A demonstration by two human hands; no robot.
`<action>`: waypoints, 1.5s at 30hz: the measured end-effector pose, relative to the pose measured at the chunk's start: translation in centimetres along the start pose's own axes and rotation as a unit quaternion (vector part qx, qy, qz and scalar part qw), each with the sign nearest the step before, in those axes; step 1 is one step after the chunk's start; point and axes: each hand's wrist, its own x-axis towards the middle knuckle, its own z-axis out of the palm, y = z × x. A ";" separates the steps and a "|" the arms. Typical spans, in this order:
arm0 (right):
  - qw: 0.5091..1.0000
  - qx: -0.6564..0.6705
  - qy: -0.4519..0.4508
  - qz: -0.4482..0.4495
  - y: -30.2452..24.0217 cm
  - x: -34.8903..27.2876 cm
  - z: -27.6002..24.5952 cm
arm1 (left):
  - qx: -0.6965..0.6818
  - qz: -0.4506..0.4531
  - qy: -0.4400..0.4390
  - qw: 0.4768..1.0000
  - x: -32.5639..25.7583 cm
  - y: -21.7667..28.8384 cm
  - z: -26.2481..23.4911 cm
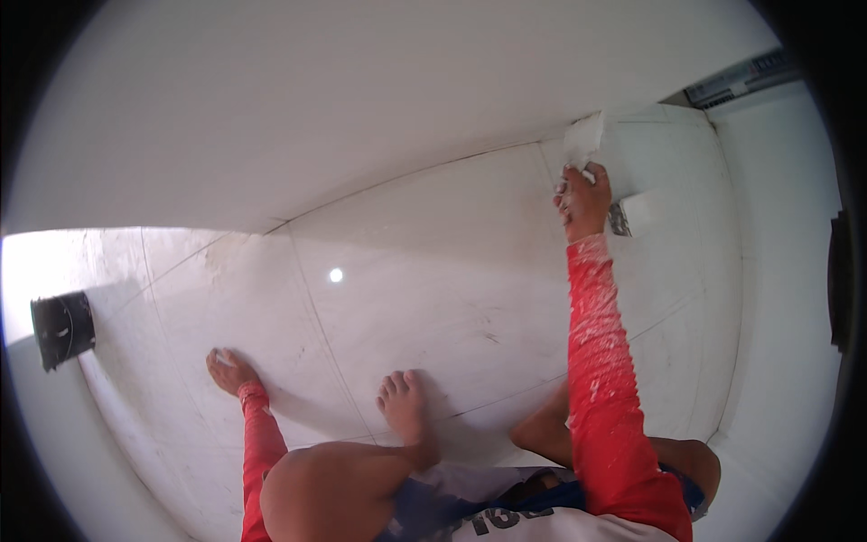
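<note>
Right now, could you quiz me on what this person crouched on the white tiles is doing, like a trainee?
1. True or false: the left hand rests flat on the tiled floor.
2. What does the right hand hold? A) white rag B) hammer C) bottle
3. Which bare body part lies between the two arms?

Key: 1 true; 2 A; 3 a foot.

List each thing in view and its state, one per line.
Right hand: raised, gripping a putty knife and white cloth.
Left hand: flat on the tiled floor.
Bare foot: planted on the floor.
Black round fitting: standing at the left wall's base.
</note>
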 end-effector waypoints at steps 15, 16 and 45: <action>0.955 -0.016 -0.293 0.047 10.7 -33.5 27.6 | -0.033 -0.065 -0.004 0.997 0.1 0.4 -0.6; 0.951 -0.024 -0.308 0.031 11.1 -34.4 27.8 | -0.030 -0.051 0.000 0.998 0.1 0.3 -0.6; 0.981 0.107 -0.123 0.108 3.8 -11.4 7.0 | -0.037 -0.015 0.017 0.999 -0.1 0.3 -0.4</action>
